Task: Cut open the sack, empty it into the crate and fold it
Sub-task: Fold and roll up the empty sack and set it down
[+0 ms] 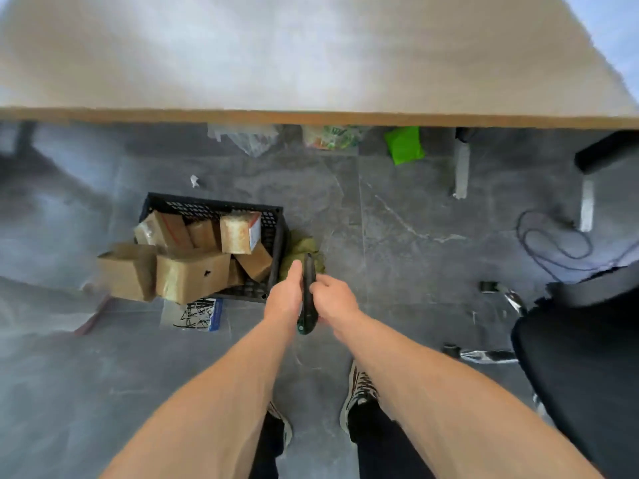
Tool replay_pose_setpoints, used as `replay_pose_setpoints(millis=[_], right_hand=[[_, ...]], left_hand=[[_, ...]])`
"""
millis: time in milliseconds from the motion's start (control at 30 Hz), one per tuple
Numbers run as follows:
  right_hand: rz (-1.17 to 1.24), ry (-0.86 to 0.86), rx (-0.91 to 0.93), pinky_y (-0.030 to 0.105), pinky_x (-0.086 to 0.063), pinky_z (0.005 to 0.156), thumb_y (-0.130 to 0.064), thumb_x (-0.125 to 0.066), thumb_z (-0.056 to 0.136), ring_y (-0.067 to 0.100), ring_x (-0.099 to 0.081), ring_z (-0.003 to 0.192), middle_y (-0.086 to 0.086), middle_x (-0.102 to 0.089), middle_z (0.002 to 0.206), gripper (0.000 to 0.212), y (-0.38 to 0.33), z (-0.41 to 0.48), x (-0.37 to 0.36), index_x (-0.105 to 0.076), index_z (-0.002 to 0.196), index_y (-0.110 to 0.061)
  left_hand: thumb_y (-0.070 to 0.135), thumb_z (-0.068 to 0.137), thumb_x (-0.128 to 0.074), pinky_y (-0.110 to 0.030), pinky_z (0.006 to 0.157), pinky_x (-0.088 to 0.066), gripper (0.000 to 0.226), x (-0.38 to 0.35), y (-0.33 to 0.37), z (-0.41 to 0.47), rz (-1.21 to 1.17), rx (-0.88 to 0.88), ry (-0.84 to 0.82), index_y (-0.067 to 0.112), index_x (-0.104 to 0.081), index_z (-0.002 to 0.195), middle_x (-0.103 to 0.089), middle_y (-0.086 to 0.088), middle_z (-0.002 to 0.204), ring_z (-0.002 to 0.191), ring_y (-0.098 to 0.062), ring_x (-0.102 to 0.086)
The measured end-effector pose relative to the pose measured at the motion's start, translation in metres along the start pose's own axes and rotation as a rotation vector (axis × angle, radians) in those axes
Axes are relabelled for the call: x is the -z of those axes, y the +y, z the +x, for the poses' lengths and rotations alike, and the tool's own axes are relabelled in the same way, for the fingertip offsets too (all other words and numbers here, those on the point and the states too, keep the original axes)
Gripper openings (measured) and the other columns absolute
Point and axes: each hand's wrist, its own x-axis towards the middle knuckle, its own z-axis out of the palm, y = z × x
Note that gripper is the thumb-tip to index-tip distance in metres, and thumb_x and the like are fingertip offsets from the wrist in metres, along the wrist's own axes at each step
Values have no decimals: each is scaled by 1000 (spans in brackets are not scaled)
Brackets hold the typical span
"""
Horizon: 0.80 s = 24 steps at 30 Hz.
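Note:
A black plastic crate (273, 236) stands on the grey floor, piled with several brown cardboard parcels (192, 274) that spill over its left side. A crumpled olive-green sack (298, 247) lies on the floor against the crate's right wall. In front of it, both hands hold a dark utility knife (307, 299) upright. My left hand (285, 299) grips its left side with the thumb stretched up along it. My right hand (333, 300) closes on its right side. I cannot see a blade.
A table edge (311, 117) runs across the top, with plastic bags (249, 138) and a green packet (404, 145) beneath it. A black chair (581, 357) is at the right, a cable (553, 240) lies coiled on the floor, and a printed plastic bag (198, 314) lies before the crate.

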Motion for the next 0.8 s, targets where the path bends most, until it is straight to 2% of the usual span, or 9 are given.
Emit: replay_pose_setpoints(millis=[67,167,233,300,367,433,500,600,800], right_hand=[[-14,28,40,44,-54,91,-26,-44,85,35,-64,103,11,-72,107,32,-30,-26,22,-71,100,-16],[-9,57,75,41,-53,91,-25,-46,84,34,-64,106,12,-72,108,31,-71,-56,50,-70,98,-13],[49,61,77,41,-53,99,-33,-46,78,28,-63,117,5,-69,125,46,-94,-71,68,-71,116,-24],[107,51,81,43,-52,103,-37,-46,78,25,-60,124,-1,-63,138,56,-118,-88,87,-65,130,-30],[128,47,108,43,-51,104,-34,-48,87,24,-57,127,-2,-57,144,53,-142,-107,106,-58,139,-28],[138,51,140,44,-49,106,-31,-47,92,23,-54,129,-2,-55,146,51,-161,-121,123,-54,142,-28],[148,53,178,45,-48,107,-30,-46,94,23,-54,128,-2,-58,142,47,-178,-133,141,-56,141,-29],[149,43,237,45,-53,100,-26,-44,97,22,-61,111,0,-67,118,30,-199,-149,166,-66,116,-34],[121,27,356,46,-56,94,-27,-43,91,24,-64,102,3,-72,105,33,-238,-164,199,-72,106,-28]], left_hand=[[93,48,-51,-49,103,-48,89,-2,20,-16,18,-9,13,24,-74,98,-74,-1,109,107,-26,-66],[80,77,-43,-41,97,-45,69,-11,76,-82,67,-40,-32,23,-73,103,-71,3,108,105,-22,-64],[69,89,-40,-39,91,-42,55,-16,105,-111,77,-95,-28,24,-68,103,-67,5,106,105,-21,-61],[69,89,-40,-40,93,-42,55,-21,131,-134,82,-140,-17,23,-65,107,-64,5,110,107,-21,-58],[74,84,-38,-43,98,-42,70,-27,151,-148,105,-187,9,19,-64,120,-63,3,122,113,-22,-56],[71,88,-37,-41,93,-42,67,-33,170,-160,94,-236,13,19,-64,120,-64,2,119,109,-21,-57],[66,93,-37,-39,90,-40,54,-41,189,-173,76,-298,-6,23,-67,109,-65,3,110,105,-20,-58],[62,95,-40,-38,86,-40,45,-51,211,-195,54,-360,-24,27,-67,90,-67,3,103,97,-17,-60],[53,100,-40,-36,85,-36,41,-67,246,-230,-61,-488,-37,27,-67,84,-65,6,94,89,-9,-57]])
